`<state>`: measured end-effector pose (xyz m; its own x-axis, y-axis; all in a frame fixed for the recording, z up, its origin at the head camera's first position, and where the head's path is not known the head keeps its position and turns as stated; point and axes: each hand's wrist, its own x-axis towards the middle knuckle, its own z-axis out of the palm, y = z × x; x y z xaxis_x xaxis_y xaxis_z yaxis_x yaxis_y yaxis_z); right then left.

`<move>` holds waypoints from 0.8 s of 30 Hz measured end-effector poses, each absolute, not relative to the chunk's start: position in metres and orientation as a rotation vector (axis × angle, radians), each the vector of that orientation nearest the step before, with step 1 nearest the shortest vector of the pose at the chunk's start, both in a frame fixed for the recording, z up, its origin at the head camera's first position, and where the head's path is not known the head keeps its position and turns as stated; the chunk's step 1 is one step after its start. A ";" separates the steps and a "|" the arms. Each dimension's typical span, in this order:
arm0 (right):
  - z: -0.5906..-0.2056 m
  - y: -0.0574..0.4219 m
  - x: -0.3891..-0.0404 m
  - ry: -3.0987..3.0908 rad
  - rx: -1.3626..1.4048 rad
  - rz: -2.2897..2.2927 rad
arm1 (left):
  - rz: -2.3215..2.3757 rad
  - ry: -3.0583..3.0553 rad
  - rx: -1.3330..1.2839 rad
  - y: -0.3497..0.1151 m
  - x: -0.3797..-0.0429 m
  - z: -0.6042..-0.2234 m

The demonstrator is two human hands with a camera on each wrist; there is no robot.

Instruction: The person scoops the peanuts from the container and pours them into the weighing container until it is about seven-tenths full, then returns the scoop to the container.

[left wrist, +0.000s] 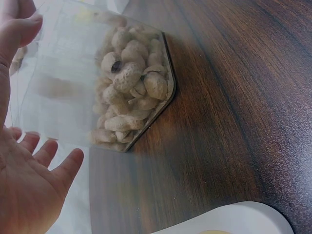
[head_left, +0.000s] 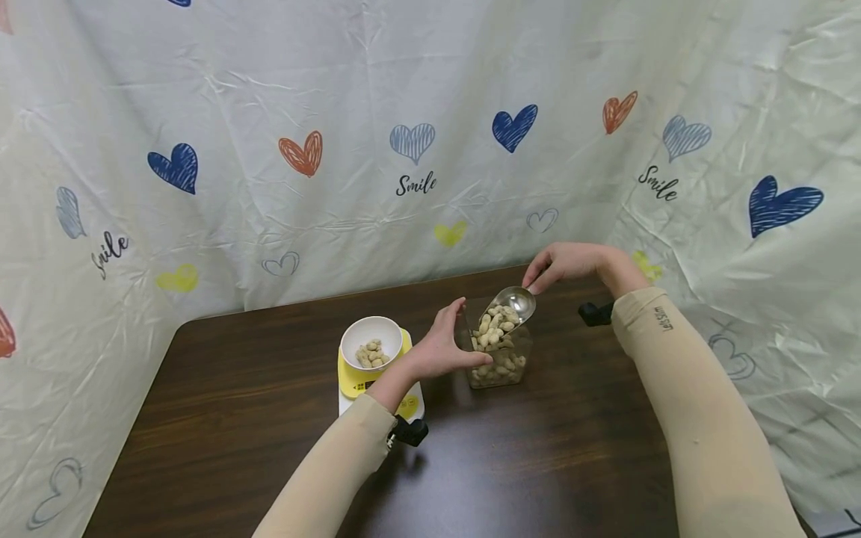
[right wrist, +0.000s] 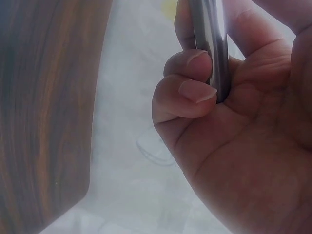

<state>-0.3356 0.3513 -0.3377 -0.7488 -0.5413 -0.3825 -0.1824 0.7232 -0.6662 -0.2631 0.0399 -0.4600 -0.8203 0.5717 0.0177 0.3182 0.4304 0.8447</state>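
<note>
A clear container [head_left: 498, 377] of unshelled peanuts [left wrist: 129, 83] stands on the table. My left hand [head_left: 440, 347] holds it at its left side, the thumb along the near wall and the fingers spread towards the far side. With my right hand [head_left: 561, 265] I grip the handle [right wrist: 212, 48] of a metal scoop [head_left: 519, 300], fingers curled round it. The scoop tilts down into the container's mouth, with peanuts [head_left: 494, 323] at its front edge. Left of my left hand, a white bowl [head_left: 353, 336] with some peanuts [head_left: 372, 354] in it sits on a yellow and white kitchen scale [head_left: 350, 382].
The dark wooden table [head_left: 255, 418] reaches back to a pale curtain [head_left: 350, 90] printed with hearts and words. My left forearm passes over the scale's near right corner. Each wrist carries a black camera [head_left: 410, 432].
</note>
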 end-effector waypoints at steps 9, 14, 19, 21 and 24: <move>-0.343 0.363 -0.331 2.388 -0.519 -0.848 | 1.319 2.416 0.782 0.040 -0.263 -0.459; -0.348 0.367 -0.329 2.409 -0.475 -0.880 | 1.339 2.395 0.773 0.038 -0.262 -0.458; -0.350 0.368 -0.323 2.422 -0.434 -0.926 | 1.340 2.366 0.772 0.036 -0.260 -0.457; -0.351 0.369 -0.322 2.435 -0.434 -0.932 | 1.335 2.364 0.773 0.036 -0.259 -0.457; -0.353 0.369 -0.319 2.447 -0.439 -0.948 | 1.318 2.373 0.776 0.034 -0.258 -0.456</move>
<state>-0.3193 0.3688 -0.3530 -0.8351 -0.4510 -0.3150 -0.1212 0.7094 -0.6943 -0.2582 0.0340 -0.4562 -0.8024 0.5966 -0.0129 0.3045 0.4280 0.8510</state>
